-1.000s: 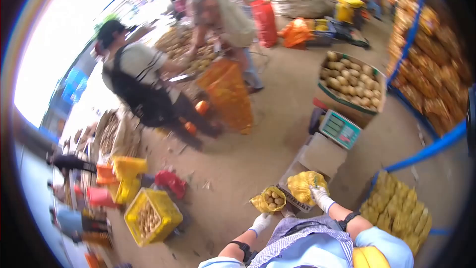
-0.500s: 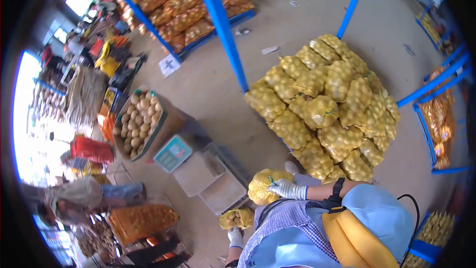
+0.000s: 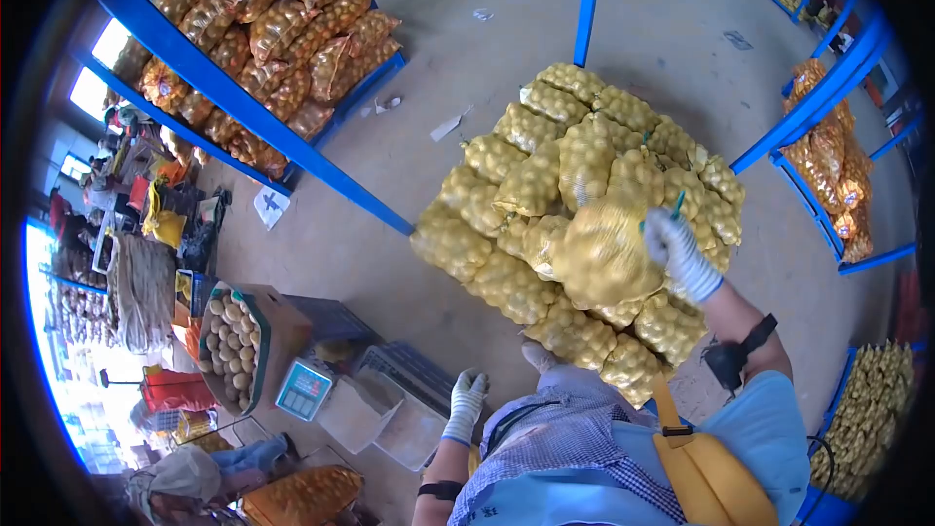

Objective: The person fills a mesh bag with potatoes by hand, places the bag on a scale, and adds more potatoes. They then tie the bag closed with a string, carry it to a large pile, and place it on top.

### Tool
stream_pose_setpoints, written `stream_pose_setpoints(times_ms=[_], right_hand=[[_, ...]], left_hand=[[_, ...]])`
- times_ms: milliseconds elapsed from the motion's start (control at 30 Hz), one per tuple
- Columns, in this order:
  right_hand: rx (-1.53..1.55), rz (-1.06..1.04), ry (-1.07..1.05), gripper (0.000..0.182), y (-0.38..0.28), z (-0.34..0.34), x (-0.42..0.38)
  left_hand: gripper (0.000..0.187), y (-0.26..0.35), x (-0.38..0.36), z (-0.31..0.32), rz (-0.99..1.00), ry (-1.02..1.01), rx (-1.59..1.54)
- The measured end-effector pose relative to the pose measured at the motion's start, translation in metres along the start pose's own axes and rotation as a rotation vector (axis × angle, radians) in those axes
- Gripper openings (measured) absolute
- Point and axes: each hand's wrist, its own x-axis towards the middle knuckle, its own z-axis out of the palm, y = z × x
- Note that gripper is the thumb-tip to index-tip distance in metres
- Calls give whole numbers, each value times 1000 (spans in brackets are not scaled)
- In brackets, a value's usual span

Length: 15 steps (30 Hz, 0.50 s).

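Note:
A full yellow mesh bag (image 3: 606, 255) of round produce, blurred by motion, hangs over the pile of similar bags (image 3: 502, 284). My right hand (image 3: 677, 248), in a striped white glove, is closed on the bag's gathered top, where a green tie shows. Beside the scale's tray, my left hand (image 3: 468, 397) wears the same kind of glove. Its fingers point up, a little apart, and hold nothing. The scale's lit display (image 3: 304, 390) faces up next to the grey tray (image 3: 362, 414).
A large open sack of round produce (image 3: 230, 346) stands left of the scale. Orange mesh bags (image 3: 282, 29) are stacked inside a blue frame (image 3: 243, 112) at upper left. Another person (image 3: 185, 477) is at lower left. A blue post (image 3: 587, 5) rises behind the pile.
My right hand has lifted the full bag away from my body, up and right over the pile. My left hand has let go of the small bag and moved up. The view has shifted.

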Motion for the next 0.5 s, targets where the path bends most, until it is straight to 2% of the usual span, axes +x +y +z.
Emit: stream_pose_setpoints(times_ms=[33,133,167,200,233,300,333,367,433,500], right_hand=[[9,-37,128,36,2,-20,29],[0,4,149,27,34,-85,127],[-179,-9,220,18,66,-106,164],[-360,-24,290,24,80,-116,188],[-363,-22,276,24,70,-114,200],[-1187,-112,566,54,53,-113,203],[-1422,82,462,70,30,-100,191],[-1428,79,451,70,30,-96,185],[-1661,295,316,71,31,-85,165],[-1695,369,322,75,46,-75,150]], left_hand=[[27,-5,0,1,19,-35,31],[22,-32,-9,-21,-99,47,62],[19,-47,-13,-32,-138,118,7],[16,-61,-16,-44,-178,188,-50],[13,-63,-27,-51,-212,282,68],[12,-70,-50,-67,-303,402,127],[12,-74,-62,-71,-317,411,125],[12,-77,-71,-74,-338,431,42],[12,-84,-78,-73,-356,456,-66],[13,-100,-84,-69,-284,436,-203]])
